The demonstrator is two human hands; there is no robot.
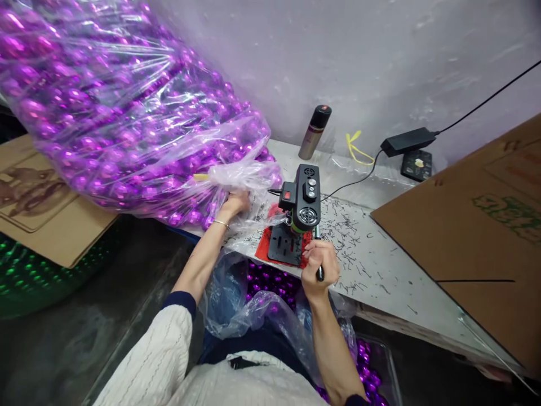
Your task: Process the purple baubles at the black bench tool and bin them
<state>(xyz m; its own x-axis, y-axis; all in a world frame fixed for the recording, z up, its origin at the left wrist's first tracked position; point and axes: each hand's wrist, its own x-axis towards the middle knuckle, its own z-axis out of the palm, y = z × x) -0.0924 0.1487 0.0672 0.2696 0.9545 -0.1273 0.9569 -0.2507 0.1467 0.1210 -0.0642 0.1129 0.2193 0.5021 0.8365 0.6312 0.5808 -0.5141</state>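
A small black bench machine (pixel 308 194) with round vents and a red switch stands on a red sheet (pixel 262 246) on the worktable. My right hand (pixel 320 268) is closed around the black lever handle (pixel 320 274) at the machine's front right. To the left lies a big clear plastic bag (pixel 169 62) full of shiny purple balls (pixel 127 129). My left hand (pixel 239 201) reaches into the gathered mouth of that bag; plastic covers its fingers, so their grip is hidden. Below the table edge, an open plastic bag (pixel 262 307) contains more purple balls (pixel 270 281).
Small dark bits litter the worktable (pixel 380 270). Behind the machine are a spray can (pixel 315 132), a yellow tie (pixel 355 149) and a corded black power adapter (pixel 408 141). A cardboard box (pixel 477 225) stands right; flattened cardboard (pixel 54 225) lies left over green balls (pixel 34 276).
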